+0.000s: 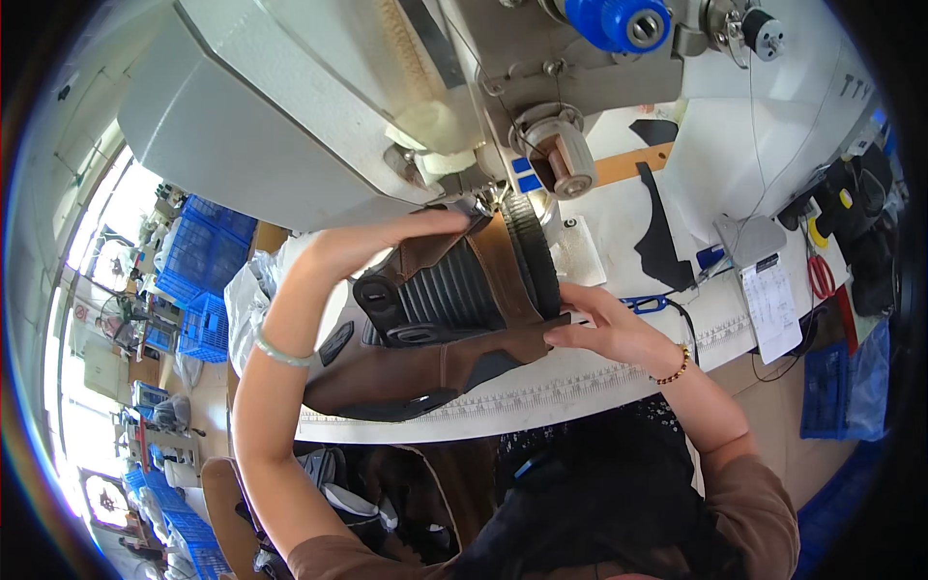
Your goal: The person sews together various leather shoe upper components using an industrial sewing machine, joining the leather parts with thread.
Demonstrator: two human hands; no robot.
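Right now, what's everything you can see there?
sewing machine: one, white and grey, top
large knob: one, blue, on the machine
leather piece: one, brown and black, beneath the machine
table: one, white, centre
ruler strip: one, pale, table's front edge
flat cut pieces: at least two, black, table's right
scissors: one, red-handled, far right
paper: one, white, right
crates: several, blue, left and right
bracelets: two, pale green and dark beaded, wrists
left grip: one, bare, on the leather's far edge
right grip: one, bare, holding its right edge

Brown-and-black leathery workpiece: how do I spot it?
Find the big white sewing machine. Under it, the left hand and right hand touch the brown-and-black leathery workpiece, whose ribbed panel sets it apart from the flat black cutout.
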